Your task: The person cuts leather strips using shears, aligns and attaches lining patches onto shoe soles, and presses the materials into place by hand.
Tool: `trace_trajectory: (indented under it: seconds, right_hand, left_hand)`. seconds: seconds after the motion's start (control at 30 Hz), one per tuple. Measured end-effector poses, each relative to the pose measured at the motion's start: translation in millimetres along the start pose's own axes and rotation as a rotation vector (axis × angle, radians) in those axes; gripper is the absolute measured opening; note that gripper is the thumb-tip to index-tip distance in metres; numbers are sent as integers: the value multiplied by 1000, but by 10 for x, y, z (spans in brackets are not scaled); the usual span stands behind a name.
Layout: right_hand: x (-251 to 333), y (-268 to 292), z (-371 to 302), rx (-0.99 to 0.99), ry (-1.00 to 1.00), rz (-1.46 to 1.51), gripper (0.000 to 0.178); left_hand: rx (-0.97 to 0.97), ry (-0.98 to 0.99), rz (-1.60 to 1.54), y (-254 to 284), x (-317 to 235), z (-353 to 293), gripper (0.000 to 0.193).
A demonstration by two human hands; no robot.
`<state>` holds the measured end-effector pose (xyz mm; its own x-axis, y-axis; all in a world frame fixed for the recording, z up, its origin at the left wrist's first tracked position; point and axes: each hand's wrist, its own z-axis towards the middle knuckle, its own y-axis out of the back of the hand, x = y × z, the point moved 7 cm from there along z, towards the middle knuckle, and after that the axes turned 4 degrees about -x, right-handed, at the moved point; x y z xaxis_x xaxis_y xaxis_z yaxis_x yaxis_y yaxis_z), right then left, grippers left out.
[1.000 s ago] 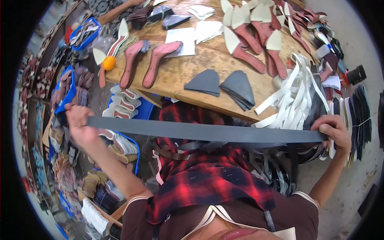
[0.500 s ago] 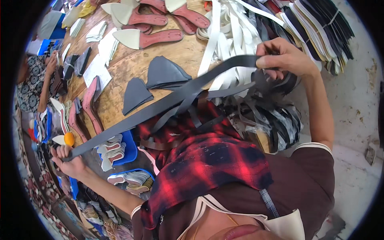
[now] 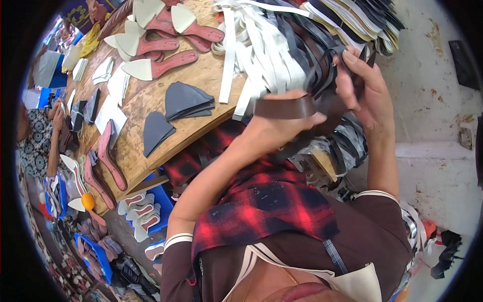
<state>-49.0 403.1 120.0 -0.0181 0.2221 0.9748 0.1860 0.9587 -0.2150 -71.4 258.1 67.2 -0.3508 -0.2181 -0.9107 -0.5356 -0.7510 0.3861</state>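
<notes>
Head view shows two hands [image 3: 276, 128] — left gripping one brown strap [image 3: 284, 108].

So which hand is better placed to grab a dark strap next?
Probably the right hand: it's up beside the dark straps, while the left hand looks busy with a brown strap. Blur hides the right's exact grip.

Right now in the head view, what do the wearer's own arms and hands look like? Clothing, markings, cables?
Left hand and right hand are ungloved; forearms bare, no watch, bracelet or cable visible. Short dark brown sleeves end above the elbows in cream trim with a thin dark stripe. Left fingers are blurred, so rings can't be ruled out.
</notes>
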Motion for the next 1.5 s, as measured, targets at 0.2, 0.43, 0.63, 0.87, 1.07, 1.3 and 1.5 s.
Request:
trace_trajectory:
  seconds: [0.2, 0.43, 0.63, 0.87, 1.07, 1.3, 1.5]
  right_hand:
    - [592, 1203, 202, -301, 233, -209, 25]
    - [1650, 763, 1275, -460, 523, -1139, 36]
    - [1488, -208, 2302, -291, 1016, -2068, 26]
    - [-932, -1255, 451, 693, 175, -176, 39]
    - [-1302, -601, 51, 547, -373, -422, 25]
    - [-1102, -565, 390, 50, 138, -598, 30]
    - [-1410, -797, 723, 130, -46, -315, 22]
  left_hand:
    - [334, 153, -137, 243, 340, -922, 24]
    - [-465, -174, -724, 1388, 228, -1578, 48]
    - [-519, -183, -859, 1013, 291, -1090, 37]
    - [-449, -132, -1060, 908, 387, -368, 29]
    - [-574, -198, -1291, 1533, 904, -536, 27]
    - [-607, -24, 108, 499, 1129, -164, 26]
    - [-210, 358, -654, 441, 1212, -198, 37]
